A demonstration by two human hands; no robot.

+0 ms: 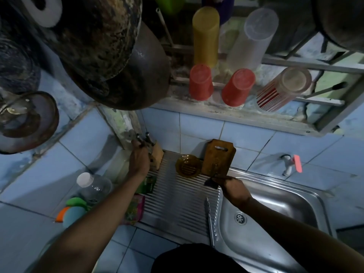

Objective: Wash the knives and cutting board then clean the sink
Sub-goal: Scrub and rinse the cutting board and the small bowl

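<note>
Overhead, dim head view. Left hand (138, 157) curls round knife handles (142, 137) in the wooden block (157, 154); blades hidden. Right hand (232, 189) grips the cutting board (217, 156) at its lower edge, board leaning on the wall tiles. Another knife (208, 211) lies on the ribbed drainer beside the sink (275, 203).

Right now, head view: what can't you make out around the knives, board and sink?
- Knife block: blades hidden inside; left hand covers the handles, grip unclear.
- Right hand: dark and blurred at the cutting board; what it holds is unreadable.
- Sink: near edge cut off by the frame and the forearm.
</note>
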